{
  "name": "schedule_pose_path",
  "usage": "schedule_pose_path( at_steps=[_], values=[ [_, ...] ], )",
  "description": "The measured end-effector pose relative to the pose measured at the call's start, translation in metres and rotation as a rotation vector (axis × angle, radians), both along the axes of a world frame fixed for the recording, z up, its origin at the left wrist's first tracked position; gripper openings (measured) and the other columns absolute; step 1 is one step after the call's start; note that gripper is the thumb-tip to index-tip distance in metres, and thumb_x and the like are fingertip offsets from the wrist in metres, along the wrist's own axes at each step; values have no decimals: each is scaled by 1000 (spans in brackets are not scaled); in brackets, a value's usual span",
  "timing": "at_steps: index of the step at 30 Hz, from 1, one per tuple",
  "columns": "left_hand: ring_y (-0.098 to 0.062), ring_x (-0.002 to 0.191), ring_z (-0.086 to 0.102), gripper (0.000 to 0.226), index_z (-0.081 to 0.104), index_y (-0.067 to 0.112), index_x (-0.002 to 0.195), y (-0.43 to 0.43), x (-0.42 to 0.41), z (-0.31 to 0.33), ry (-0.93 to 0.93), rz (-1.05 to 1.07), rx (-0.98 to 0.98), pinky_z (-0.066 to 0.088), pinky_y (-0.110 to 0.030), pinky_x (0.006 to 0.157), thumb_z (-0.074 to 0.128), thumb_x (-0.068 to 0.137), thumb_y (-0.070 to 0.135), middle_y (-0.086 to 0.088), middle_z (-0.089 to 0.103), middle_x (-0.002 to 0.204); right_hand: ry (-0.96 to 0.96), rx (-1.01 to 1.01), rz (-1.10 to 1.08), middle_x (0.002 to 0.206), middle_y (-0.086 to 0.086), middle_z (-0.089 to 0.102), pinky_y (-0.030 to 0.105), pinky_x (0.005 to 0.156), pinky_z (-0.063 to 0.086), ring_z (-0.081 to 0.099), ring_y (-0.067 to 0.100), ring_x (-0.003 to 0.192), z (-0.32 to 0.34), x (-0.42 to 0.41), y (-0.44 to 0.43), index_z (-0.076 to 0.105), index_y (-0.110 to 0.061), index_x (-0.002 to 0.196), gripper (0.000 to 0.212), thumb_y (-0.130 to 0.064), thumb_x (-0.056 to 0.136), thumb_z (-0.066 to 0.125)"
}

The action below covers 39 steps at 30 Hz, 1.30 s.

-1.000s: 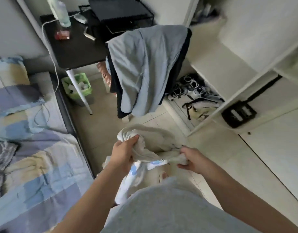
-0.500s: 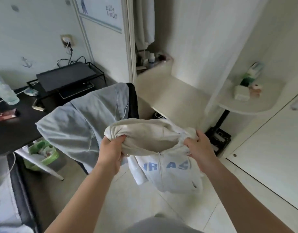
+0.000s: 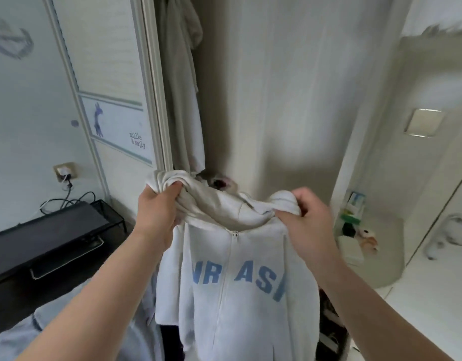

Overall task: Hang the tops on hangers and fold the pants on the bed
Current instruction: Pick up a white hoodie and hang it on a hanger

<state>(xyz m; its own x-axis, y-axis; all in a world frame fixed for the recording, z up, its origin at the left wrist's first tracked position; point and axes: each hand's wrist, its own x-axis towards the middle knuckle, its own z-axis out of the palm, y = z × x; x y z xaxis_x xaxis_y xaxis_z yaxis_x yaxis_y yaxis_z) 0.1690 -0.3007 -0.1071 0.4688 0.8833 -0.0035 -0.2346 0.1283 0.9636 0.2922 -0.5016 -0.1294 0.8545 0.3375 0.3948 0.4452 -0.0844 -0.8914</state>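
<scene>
Held up a white zip-front hooded sweatshirt with blue block letters across the chest [image 3: 232,308], front toward the camera, in the air before a pale wardrobe corner. Clutched a bunched fold of its hood and shoulder in the left hand [image 3: 157,214], fingers curled into the cloth and thumb pressed over it. Pinched the opposite shoulder in the right hand [image 3: 310,225], fingers curled round a wad of fabric. Let the body of the sweatshirt hang straight down between the forearms, zip closed, hem below the frame. Behind it, saw a pale hanging garment [image 3: 183,100] in the narrow gap beside a white sliding door panel with a small blue animal picture [image 3: 98,123]. To the left, found a flat black device on a black wire stand [image 3: 42,238], with a beige wall socket and plugged-in cable [image 3: 64,173] above. At lower left, noted a light grey-blue draped garment [image 3: 76,332], partly under the left forearm. To the right, made out a rounded white shelf [image 3: 386,272] bearing small things too blurred to name.
</scene>
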Motion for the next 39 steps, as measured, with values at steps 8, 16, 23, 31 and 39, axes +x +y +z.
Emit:
schedule_pose_path(
  at_steps=[8, 16, 23, 31, 39],
  values=[
    [-20, 89, 67, 2, 58, 20, 95, 94, 67, 101, -130, -123, 172, 51, -29, 66, 60, 97, 18, -10, 67, 104, -224, 141, -74, 74, -7, 67, 11, 61, 45, 61, -4, 66, 107, 44, 91, 63, -20, 82, 27, 7, 81, 59],
    [-23, 86, 65, 19, 47, 25, 87, 172, 124, 238, -313, -250, 316, 45, -28, 62, 61, 98, 18, -10, 64, 99, -442, 141, -316, 75, -5, 66, 27, 67, 49, 61, 10, 71, 255, 102, 172, 67, -19, 81, 11, -8, 80, 65],
    [-18, 81, 59, 20, 44, 14, 85, 196, 178, 326, -410, -394, 380, 47, -19, 46, 56, 99, 7, -11, 54, 96, -294, -310, -524, 59, 13, 54, 26, 44, 42, 48, 24, 47, 372, 149, 187, 54, -5, 66, 13, -4, 79, 53],
    [-6, 40, 42, 42, 26, 24, 72, 185, 258, 387, -524, -443, 430, 21, -10, 33, 39, 94, -10, 5, 38, 57, -197, -645, -653, 88, 16, 66, 28, 50, 53, 64, 30, 63, 416, 177, 183, 60, -2, 95, 13, -10, 91, 51],
    [-25, 68, 44, 35, 31, 18, 69, 178, 321, 409, -424, -363, 457, 40, -24, 56, 49, 93, 0, -6, 43, 74, -854, -988, -1306, 127, 9, 56, 38, 92, 37, 50, 32, 121, 466, 198, 160, 57, -17, 123, 35, -20, 88, 52]
  ],
)
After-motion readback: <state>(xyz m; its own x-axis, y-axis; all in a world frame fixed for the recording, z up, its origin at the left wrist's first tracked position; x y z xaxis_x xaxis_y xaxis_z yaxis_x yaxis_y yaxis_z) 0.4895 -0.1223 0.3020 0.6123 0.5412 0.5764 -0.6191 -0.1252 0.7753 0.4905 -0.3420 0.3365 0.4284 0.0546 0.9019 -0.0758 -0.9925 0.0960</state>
